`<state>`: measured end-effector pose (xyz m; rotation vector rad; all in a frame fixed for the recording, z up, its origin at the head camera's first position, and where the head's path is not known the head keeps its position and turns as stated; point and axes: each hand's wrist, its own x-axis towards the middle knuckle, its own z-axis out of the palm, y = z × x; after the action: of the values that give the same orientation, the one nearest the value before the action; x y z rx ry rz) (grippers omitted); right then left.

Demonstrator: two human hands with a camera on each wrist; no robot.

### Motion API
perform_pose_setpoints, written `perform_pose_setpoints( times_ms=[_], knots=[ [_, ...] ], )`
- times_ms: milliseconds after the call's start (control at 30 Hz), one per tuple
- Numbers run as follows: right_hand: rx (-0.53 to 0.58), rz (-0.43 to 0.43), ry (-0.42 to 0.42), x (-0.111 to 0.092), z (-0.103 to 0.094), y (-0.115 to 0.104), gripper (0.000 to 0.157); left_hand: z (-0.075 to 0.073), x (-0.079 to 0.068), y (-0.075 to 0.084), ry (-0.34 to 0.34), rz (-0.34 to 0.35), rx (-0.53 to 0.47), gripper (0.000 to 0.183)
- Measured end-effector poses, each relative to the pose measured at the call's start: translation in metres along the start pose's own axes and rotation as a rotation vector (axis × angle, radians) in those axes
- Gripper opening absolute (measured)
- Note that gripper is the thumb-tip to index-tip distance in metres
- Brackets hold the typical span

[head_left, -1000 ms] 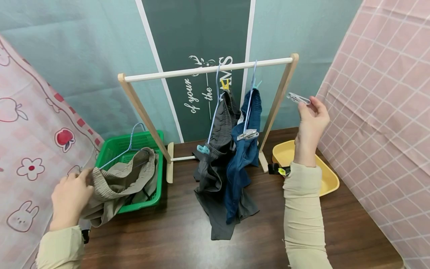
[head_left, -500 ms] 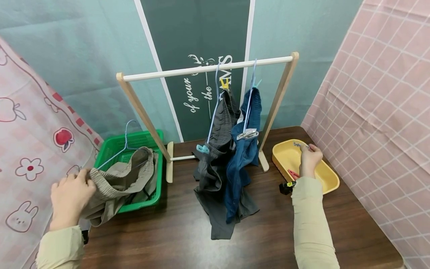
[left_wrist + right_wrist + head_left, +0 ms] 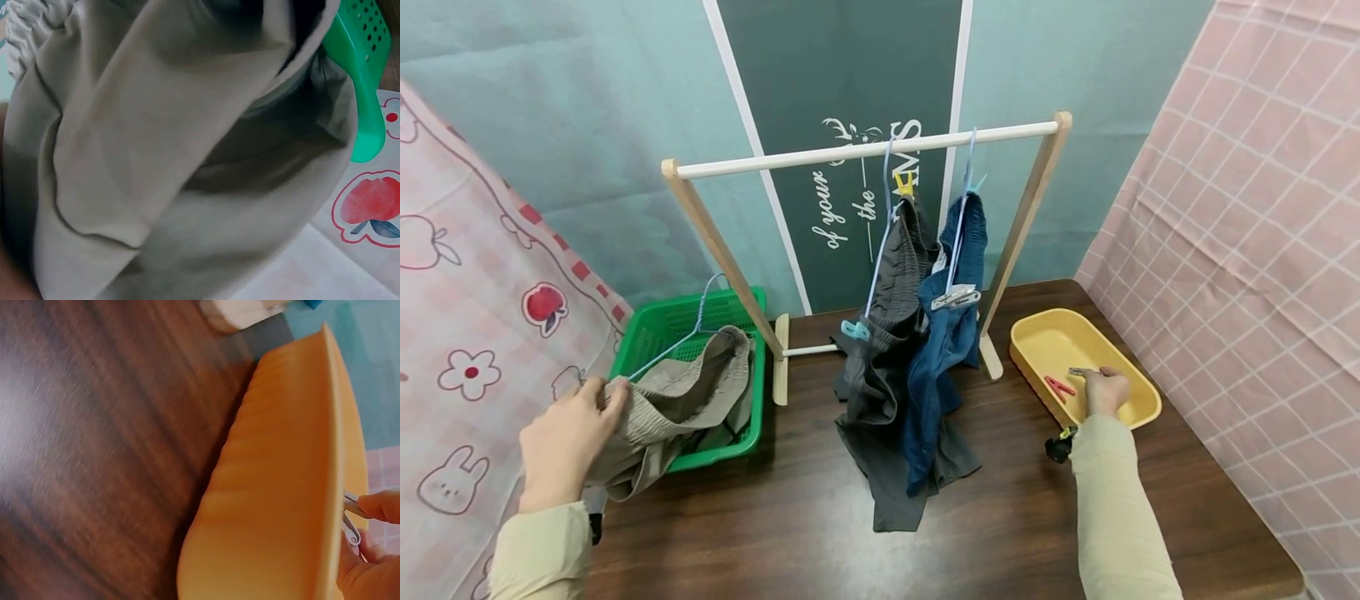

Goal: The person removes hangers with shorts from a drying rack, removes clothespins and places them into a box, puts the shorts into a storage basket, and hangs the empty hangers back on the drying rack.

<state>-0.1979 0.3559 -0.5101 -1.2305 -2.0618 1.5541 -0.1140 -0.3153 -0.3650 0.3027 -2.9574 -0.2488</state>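
Silver peg and all, brings the right grip down from mid-air beside the rack to the yellow tray. Now pinches that peg between thumb and fingers, just behind the near rim; cannot tell whether touching the tray's floor. Leaves a red peg uncovered just beside it, inside the tray. Meanwhile hardly moves the left grip: keeps holding the waistband of the tan trousers, partly in the green basket and partly spilling past its edge above the desk, with a blue hanger running down to the waist. Cannot tell whether also pinching the hanger's end. Shows no peg on the visible cloth. Seems, as a judgement, to shift the work from rack to tray, and probably to leave the tan trousers unpegged for now, unlike the dark trousers and jeans, both already pegged and hung.
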Motion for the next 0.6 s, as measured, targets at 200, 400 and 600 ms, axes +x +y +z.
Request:
perform_pose_setpoints(
  times_ms=[200, 400, 600],
  knots=[
    [-0.109, -0.029, -0.048, 0.001, -0.004, 0.010, 0.049, 0.002, -0.001, 0.000, 0.027, 0.035, 0.010, 0.048],
    [-0.178, -0.065, -0.070, 0.000, -0.006, 0.018, 0.046, 0.004, -0.002, 0.002, 0.077, 0.087, -0.007, 0.031],
    [-0.329, -0.116, -0.133, 0.002, -0.008, 0.021, 0.047, 0.006, -0.004, 0.000, 0.135, 0.139, -0.008, 0.017]
  ],
)
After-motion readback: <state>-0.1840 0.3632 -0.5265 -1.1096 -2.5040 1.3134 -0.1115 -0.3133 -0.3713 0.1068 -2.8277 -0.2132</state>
